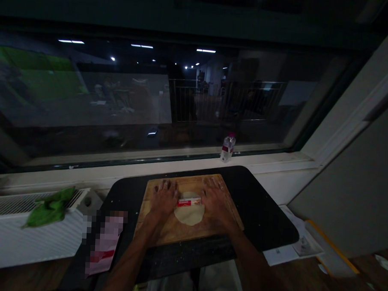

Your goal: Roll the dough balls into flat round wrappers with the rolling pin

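Observation:
A flat round of pale dough (190,216) lies on a wooden cutting board (164,236). Across its middle lies a rolling pin (189,202) with a red and white label around it. My left hand (164,196) is over the pin's left end, fingers pointing away from me and bent over it. Over the right end, my right hand (215,195) holds the pin in the same way. Both ends of the pin are hidden under my hands. Pale flour shows on the fingers.
The board rests on a black table (258,208). A small bottle (227,148) stands on the windowsill behind. Left are a pink packet (104,249), partly blurred, and a green cloth (51,208) on a white radiator (32,241). Papers (282,254) lie low at right.

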The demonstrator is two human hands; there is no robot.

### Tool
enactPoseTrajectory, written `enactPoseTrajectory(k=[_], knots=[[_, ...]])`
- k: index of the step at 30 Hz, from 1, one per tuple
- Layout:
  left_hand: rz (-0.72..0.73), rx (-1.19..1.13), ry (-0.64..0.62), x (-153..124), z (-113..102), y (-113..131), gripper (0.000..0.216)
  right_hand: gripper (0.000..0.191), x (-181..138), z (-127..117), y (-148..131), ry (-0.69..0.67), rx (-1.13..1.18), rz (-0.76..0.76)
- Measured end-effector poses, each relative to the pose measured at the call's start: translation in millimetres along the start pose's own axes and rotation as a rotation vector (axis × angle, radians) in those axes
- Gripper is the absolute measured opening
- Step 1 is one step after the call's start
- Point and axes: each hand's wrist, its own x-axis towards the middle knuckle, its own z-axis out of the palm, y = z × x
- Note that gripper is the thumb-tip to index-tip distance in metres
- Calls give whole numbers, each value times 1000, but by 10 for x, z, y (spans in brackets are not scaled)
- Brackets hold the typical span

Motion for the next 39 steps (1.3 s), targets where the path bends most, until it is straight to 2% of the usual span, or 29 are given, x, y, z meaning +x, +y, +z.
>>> enactPoseTrajectory(k=[4, 11, 18, 24, 29, 39], knots=[[-19, 1, 51, -256, 30, 54, 51, 52, -218, -1, -21, 19, 14, 0], [45, -18, 189, -689, 96, 128, 50, 49, -608, -2, -48, 88, 68, -22], [116, -15, 258, -925, 157, 123, 51, 52, -878, 119, -11, 198, 71, -42], [152, -37, 251, -981, 112, 104, 51, 53, -1062, 162, -62, 274, 71, -34], [155, -59, 206, -968, 64, 86, 52, 54, -1137, 147, -113, 260, 75, 20], [126, 30, 117, -671, -7, 72, 55, 53, -670, 81, -93, 131, 68, 36]])
